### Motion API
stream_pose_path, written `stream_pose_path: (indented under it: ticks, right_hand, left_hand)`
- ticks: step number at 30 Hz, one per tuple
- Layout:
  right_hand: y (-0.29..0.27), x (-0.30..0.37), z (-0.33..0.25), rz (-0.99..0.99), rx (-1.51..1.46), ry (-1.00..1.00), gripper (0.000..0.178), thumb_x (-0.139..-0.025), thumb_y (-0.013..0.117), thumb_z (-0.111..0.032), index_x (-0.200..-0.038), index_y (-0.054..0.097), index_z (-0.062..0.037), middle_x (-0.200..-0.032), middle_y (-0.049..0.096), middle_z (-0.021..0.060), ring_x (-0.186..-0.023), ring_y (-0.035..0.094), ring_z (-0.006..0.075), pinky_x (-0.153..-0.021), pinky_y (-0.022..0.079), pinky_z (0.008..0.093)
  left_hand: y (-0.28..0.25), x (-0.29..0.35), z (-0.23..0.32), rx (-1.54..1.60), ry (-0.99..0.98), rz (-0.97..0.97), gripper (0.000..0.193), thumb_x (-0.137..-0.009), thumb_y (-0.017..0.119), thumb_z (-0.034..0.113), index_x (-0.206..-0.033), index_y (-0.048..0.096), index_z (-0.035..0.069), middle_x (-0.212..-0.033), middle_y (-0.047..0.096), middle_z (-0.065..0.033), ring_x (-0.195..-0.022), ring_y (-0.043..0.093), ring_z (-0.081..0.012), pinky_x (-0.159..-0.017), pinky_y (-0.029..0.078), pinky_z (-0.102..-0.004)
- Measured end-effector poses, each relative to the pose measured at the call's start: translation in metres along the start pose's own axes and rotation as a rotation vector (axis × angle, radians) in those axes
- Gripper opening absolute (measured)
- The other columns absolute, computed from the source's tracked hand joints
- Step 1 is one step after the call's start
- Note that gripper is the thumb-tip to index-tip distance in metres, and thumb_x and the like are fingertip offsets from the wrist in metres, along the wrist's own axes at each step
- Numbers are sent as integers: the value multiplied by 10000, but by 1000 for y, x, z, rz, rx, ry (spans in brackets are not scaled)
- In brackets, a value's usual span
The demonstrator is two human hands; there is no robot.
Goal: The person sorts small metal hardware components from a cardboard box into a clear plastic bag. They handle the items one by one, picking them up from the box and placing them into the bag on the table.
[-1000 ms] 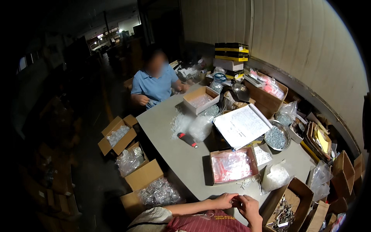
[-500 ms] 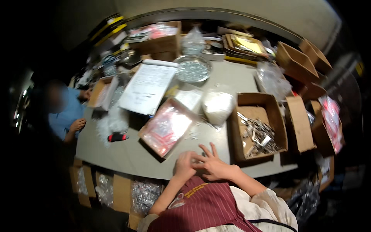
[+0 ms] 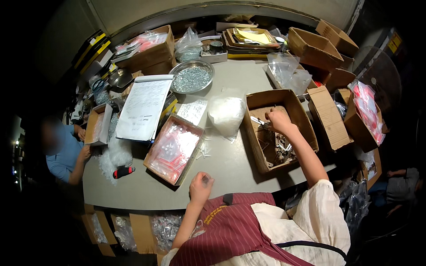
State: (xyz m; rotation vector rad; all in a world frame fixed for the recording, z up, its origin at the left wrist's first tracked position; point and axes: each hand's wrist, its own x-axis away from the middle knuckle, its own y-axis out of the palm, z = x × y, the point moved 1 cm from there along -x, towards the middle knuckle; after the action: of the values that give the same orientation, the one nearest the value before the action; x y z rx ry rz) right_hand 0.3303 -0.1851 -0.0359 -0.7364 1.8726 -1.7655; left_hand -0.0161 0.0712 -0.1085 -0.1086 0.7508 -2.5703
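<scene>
My right hand (image 3: 279, 120) reaches into an open cardboard box (image 3: 306, 116) on the right of the table. Its fingers are bent down around some of the small metal parts (image 3: 282, 153) heaped in there; the fingertips are partly hidden. Close to the table's front edge is my left hand (image 3: 201, 187), curled closed. Something small and greyish shows at its thumb and fingers, too small to name. Ahead of that hand lies a shallow box (image 3: 176, 181) of clear and red plastic bags. A few small white pieces (image 3: 204, 151) are scattered beside it.
A white plastic bag (image 3: 227, 116) stands between the boxes. Behind are a metal bowl (image 3: 191, 79) of small shiny parts and a clipboard (image 3: 144, 106) with written sheets. A red-and-black tool (image 3: 123, 172) lies left. A person in blue (image 3: 62, 153) works at the left edge.
My hands were together at the table's front edge. The right one has moved away into the box of metal parts, while the left stays near the edge, curled. The view has shifted.
</scene>
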Motion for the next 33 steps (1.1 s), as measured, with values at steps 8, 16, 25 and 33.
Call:
stream_pose_path:
  ticks: [8, 16, 25, 33]
  right_hand:
    - [-12, 15, 12, 86, -375, -87, 185, -781, 732, -128, -953, 757, -66, -879, 698, 151, -841, 685, 358, -756, 544, 456]
    - [-21, 5, 15, 342, -241, -233, 203, -789, 692, -131, -967, 773, -77, -856, 711, 157, -808, 686, 369, -746, 553, 430]
    - [-6, 7, 51, 237, -1512, 340, 143, -856, 627, -84, -855, 709, 33, -690, 619, 59, -578, 577, 136, -585, 510, 296]
    - [-13, 13, 77, 133, -1547, 354, 154, -884, 644, -112, -874, 728, 16, -718, 647, 26, -601, 590, 101, -594, 523, 255]
  left_hand:
    - [2, 5, -4, 26, -43, -30, 242, -819, 811, 134, -934, 618, 46, -851, 677, -96, -818, 672, -279, -751, 525, -390]
    - [6, -7, 4, 47, -58, -63, 204, -816, 799, 118, -893, 622, 53, -822, 672, -88, -791, 667, -266, -731, 521, -377]
    - [4, -5, 1, 87, -90, -46, 215, -823, 798, 140, -904, 625, 42, -847, 688, -95, -812, 676, -255, -759, 526, -369]
    - [10, -3, -8, 60, -43, -44, 225, -815, 801, 138, -911, 622, 40, -828, 675, -101, -805, 667, -279, -740, 520, -387]
